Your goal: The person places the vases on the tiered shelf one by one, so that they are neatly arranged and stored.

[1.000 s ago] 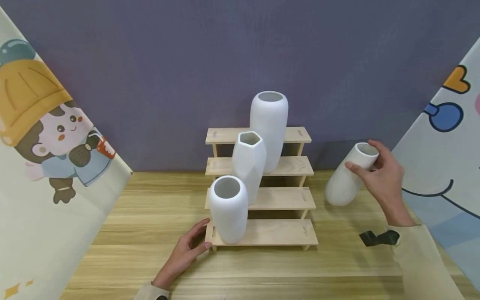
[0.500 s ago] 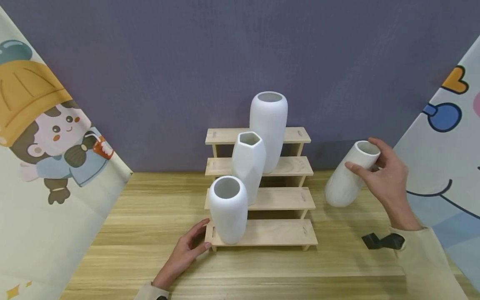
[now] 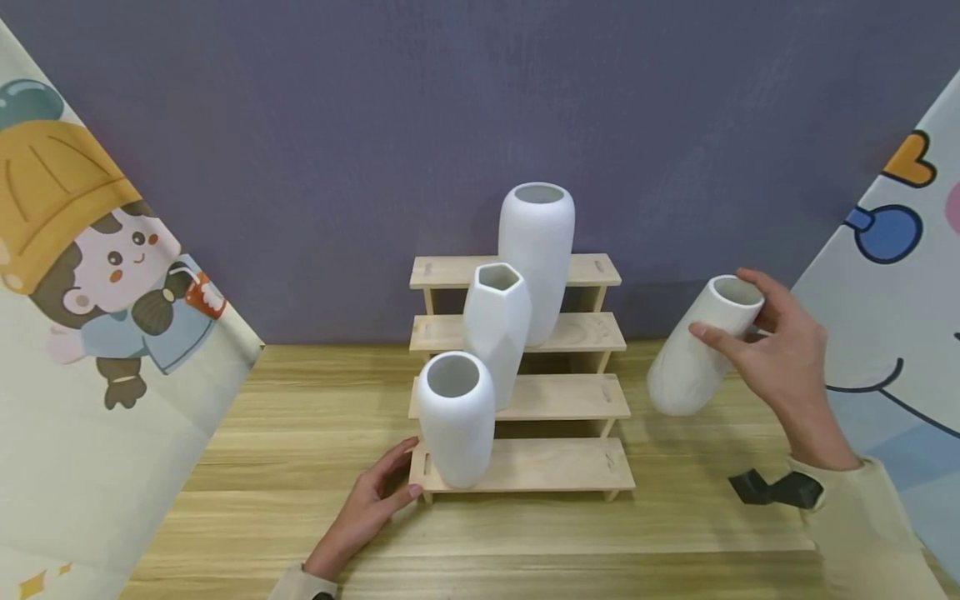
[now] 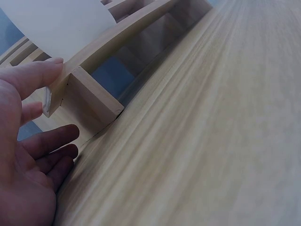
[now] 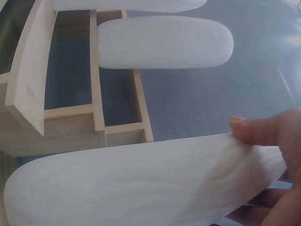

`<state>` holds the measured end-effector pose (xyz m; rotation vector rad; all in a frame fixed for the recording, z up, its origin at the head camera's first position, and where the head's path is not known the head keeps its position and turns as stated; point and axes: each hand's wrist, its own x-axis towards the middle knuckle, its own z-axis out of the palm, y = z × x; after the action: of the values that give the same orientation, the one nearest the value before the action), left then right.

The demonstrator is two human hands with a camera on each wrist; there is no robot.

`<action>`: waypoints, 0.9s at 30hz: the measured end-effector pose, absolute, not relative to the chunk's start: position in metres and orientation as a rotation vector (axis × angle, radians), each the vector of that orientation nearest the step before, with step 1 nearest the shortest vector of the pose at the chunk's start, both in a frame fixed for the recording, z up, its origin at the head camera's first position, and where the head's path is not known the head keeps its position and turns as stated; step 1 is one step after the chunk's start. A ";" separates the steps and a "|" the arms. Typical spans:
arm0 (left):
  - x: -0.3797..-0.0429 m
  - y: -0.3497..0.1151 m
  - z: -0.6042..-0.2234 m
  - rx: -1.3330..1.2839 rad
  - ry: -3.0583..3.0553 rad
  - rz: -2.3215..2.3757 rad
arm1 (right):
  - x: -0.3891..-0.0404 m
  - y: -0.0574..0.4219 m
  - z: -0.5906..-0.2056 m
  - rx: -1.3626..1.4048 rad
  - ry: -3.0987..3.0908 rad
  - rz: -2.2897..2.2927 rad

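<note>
My right hand (image 3: 787, 358) grips a white ceramic vase (image 3: 693, 354) near its mouth, thumb on the near side and fingers behind. The vase tilts, its mouth leaning right, beside the stepped wooden stand (image 3: 555, 465). My left hand (image 3: 372, 500) touches the left end of the lowest step with thumb and forefinger; in the left wrist view its other fingers (image 4: 51, 141) hang loosely bent beside the stand's leg. On the stand, a short round vase (image 3: 457, 433) stands at the front left, a faceted vase (image 3: 497, 333) behind it, and a tall round vase (image 3: 536, 258) further back.
A purple-grey backdrop (image 3: 337, 167) rises behind the stand. Panels with cartoon prints flank the wood-grain table (image 3: 300, 433), a left panel (image 3: 75, 467) and a right panel (image 3: 862, 317). The top step (image 3: 450, 271) sits close to the backdrop.
My right hand and the vase in it have shifted slightly right and up at the mouth, so the vase leans a little more. The left hand and stand have stayed put.
</note>
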<state>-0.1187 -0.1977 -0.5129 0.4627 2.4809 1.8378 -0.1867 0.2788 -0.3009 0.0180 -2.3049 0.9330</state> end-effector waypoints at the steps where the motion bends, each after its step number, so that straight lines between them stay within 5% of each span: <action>1: -0.119 -0.198 -0.513 0.463 2.482 1.837 | -0.186 0.278 -0.300 0.027 -2.305 0.932; 27: -0.119 -0.197 -0.513 0.461 2.485 1.847 | -0.174 0.265 -0.282 0.090 -2.338 0.963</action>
<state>-0.1192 -0.1973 -0.5130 0.4613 2.4848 1.8474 -0.1736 0.2646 -0.2818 0.0897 -2.3384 0.9630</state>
